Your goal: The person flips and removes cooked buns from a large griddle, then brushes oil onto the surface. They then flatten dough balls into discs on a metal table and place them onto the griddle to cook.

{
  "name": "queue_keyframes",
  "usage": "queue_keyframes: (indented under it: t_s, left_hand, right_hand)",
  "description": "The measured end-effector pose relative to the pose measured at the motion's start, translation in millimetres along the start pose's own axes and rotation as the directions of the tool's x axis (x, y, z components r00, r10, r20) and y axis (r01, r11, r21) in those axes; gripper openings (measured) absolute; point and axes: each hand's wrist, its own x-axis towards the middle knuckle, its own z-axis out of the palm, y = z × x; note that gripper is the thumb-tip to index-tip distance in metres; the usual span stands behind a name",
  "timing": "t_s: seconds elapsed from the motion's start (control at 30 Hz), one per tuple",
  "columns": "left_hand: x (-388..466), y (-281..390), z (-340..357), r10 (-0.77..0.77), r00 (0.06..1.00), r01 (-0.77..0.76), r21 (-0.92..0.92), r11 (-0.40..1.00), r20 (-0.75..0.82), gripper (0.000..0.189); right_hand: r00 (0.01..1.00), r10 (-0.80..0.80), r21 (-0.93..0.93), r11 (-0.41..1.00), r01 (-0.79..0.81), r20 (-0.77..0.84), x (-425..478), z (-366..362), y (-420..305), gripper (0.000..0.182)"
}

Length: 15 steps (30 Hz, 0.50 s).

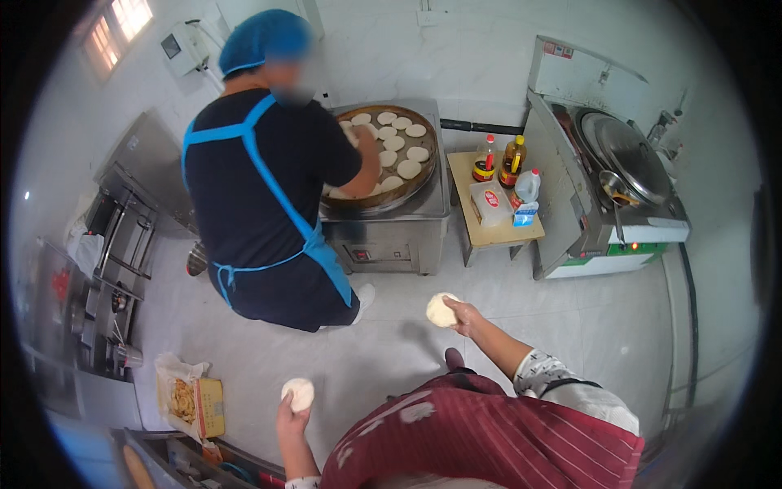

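My left hand point(292, 422) grips a round, flat piece of pale dough point(299, 394) near the bottom of the view, thumb laid over its face. Farther forward and to the right, my right hand point(465, 316) pinches a second dough round point(441, 310) by its edge. Both rounds are held in the air above the tiled floor. Ahead, a large round griddle pan point(435, 160) carries several similar dough rounds point(394, 143). A co-worker in a blue cap and apron point(263, 183) bends over the pan, one arm point(366, 160) reaching across it and hiding its left part.
A small wooden table point(461, 177) holds sauce bottles point(512, 162), a white jug point(526, 186) and a plastic tub point(490, 205). At the right stands a stove with a lidded wok point(632, 156) and a ladle point(614, 189). A carton point(211, 406) of brownish food sits on the floor, lower left.
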Motion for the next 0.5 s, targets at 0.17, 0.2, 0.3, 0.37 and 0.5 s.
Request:
queue_keyframes:
  t_s: [0.17,0.2,0.3,0.37,0.5]
  left_hand:
    - [55,-75,158,-0.210,0.961,0.184,0.148,0.972,0.180,0.040]
    - [58,-87,189,-0.230,0.955,0.199,0.174,0.965,0.187,0.041]
    - [68,-113,270,-0.257,0.936,0.174,0.318,0.932,0.240,0.044]
    - [79,-124,302,-0.291,0.912,0.189,0.334,0.923,0.289,0.047]
    - [110,-142,377,-0.379,0.844,0.255,0.337,0.906,0.380,0.044]
  right_hand:
    - [1.000,0.023,0.141,0.990,-0.023,0.006,38,-81,-91,0.036]
    - [1.000,0.024,0.138,0.990,-0.023,-0.005,46,-89,-112,0.036]
    - [0.997,-0.031,0.169,0.985,0.020,0.068,82,-97,-171,0.037]
    - [0.994,-0.074,0.226,0.973,0.054,0.083,102,-90,-209,0.038]
    - [0.982,-0.187,0.268,0.948,0.170,0.038,141,-71,-281,0.040]
